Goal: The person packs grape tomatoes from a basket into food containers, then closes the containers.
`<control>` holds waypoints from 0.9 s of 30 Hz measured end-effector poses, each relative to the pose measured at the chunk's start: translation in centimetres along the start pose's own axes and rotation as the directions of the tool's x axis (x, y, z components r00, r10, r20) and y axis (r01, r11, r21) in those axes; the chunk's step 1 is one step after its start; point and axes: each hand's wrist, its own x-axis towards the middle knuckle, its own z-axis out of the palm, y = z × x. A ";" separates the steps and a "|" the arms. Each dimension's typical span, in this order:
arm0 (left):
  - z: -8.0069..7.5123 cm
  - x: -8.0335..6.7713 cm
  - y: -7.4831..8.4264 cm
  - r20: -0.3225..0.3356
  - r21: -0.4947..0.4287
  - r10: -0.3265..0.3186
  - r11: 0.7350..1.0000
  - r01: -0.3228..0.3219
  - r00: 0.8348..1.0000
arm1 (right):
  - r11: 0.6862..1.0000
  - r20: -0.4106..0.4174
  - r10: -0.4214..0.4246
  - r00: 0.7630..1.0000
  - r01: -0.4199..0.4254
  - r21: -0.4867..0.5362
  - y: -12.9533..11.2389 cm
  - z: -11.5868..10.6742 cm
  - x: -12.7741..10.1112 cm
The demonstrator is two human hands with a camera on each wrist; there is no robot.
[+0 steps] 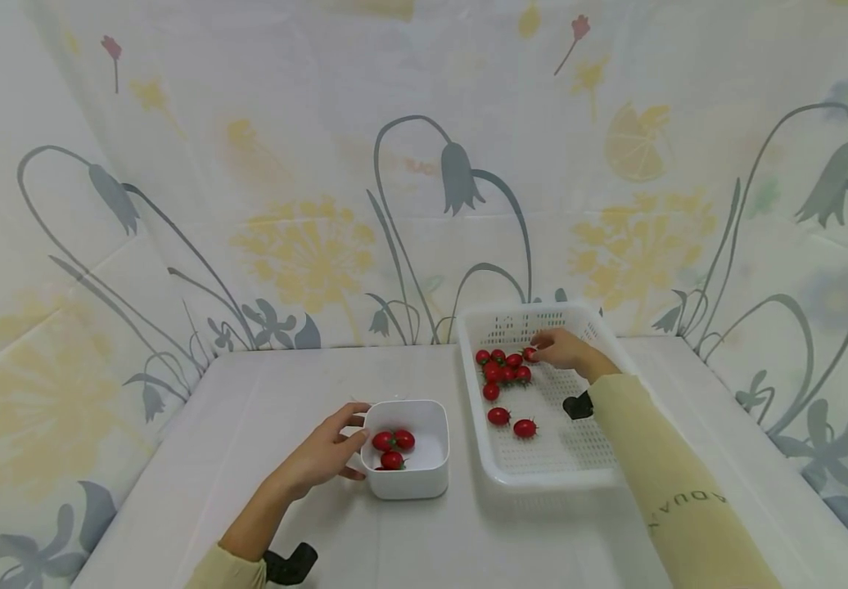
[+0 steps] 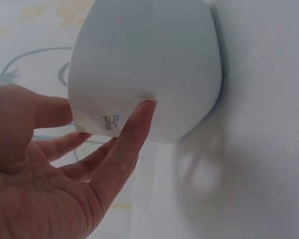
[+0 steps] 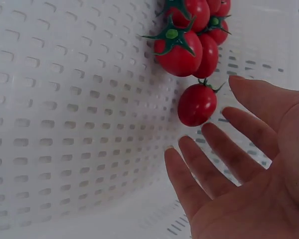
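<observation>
My left hand point(image 1: 328, 451) rests against the left side of a small white square box point(image 1: 409, 484), its spread fingertips touching the wall and rim. In the left wrist view that box wall point(image 2: 149, 55) carries small printed lettering, and one fingertip point(image 2: 148, 107) presses its face. Several red cherry tomatoes point(image 1: 392, 460) lie inside the box. My right hand point(image 1: 566, 350) reaches into a white perforated basket point(image 1: 493, 466). Its thumb and fingers stand apart around the nearest cherry tomato point(image 3: 197, 105), which has a green stem top. More tomatoes point(image 3: 179, 55) cluster beside it.
Two cherry tomatoes, one at the front point(image 1: 525, 428) and one beside it point(image 1: 498, 416), lie apart from the cluster in the basket. A flower-printed cloth point(image 1: 424, 164) hangs behind the white table point(image 1: 269, 401). Black straps with mounts point(image 1: 291, 564) sit on the wrists.
</observation>
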 end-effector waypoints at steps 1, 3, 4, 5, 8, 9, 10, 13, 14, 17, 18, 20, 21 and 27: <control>0.0 0.0 0.0 -0.008 -0.001 -0.001 1.000 0.001 1.000 | 1.000 0.000 -0.002 1.000 0.002 -0.015 0.1 0.1 0.1; 0.1 0.1 0.0 -0.011 0.002 0.002 1.000 -0.002 1.000 | 0.999 -0.001 -0.005 1.000 0.005 -0.046 0.2 0.2 0.2; 0.1 0.1 0.0 -0.016 0.002 -0.001 1.000 0.001 1.000 | 0.998 -0.001 -0.007 1.000 0.006 -0.060 0.2 0.2 0.3; 0.1 0.1 0.0 -0.020 0.002 -0.004 1.000 0.004 1.000 | 0.997 0.003 -0.010 1.000 0.010 -0.074 0.2 0.3 0.3; 0.2 0.1 0.1 -0.027 0.006 -0.007 1.000 0.007 1.000 | 0.996 0.013 -0.001 1.000 0.002 -0.094 0.2 0.3 0.4; 0.2 0.1 0.1 -0.027 0.007 -0.008 1.000 0.008 1.000 | 0.995 0.019 0.001 1.000 0.001 -0.097 0.2 0.3 0.4; 0.2 0.0 0.1 -0.026 0.005 -0.012 1.000 0.012 1.000 | 0.996 0.023 0.009 1.000 -0.006 -0.093 0.2 0.4 0.5; 0.1 -0.1 0.2 -0.016 0.001 -0.008 1.000 0.008 1.000 | 0.997 0.038 0.030 0.999 -0.027 -0.078 0.2 0.4 0.6; 0.1 -0.1 0.2 -0.014 0.000 -0.010 1.000 0.010 1.000 | 0.997 0.043 0.036 0.998 -0.033 -0.070 0.2 0.4 0.6; 0.1 -0.2 0.2 -0.008 -0.005 -0.003 1.000 0.003 1.000 | 0.997 0.053 0.058 0.997 -0.055 -0.058 0.1 0.4 0.5; 0.1 -0.2 0.1 -0.008 -0.006 -0.001 1.000 0.001 1.000 | 0.997 0.057 0.062 0.996 -0.058 -0.057 0.0 0.5 0.5; 0.1 -0.2 0.1 -0.008 -0.005 0.003 1.000 -0.003 1.000 | 0.996 0.062 0.071 0.996 -0.068 -0.054 0.0 0.6 0.3; 0.1 -0.2 0.1 -0.008 -0.005 0.004 1.000 -0.004 1.000 | 0.996 0.065 0.076 0.995 -0.073 -0.051 0.0 0.6 0.2; 0.2 0.1 -0.1 -0.025 0.003 -0.008 1.000 0.008 1.000 | 0.996 0.100 0.083 0.991 -0.081 -0.029 0.1 0.9 0.1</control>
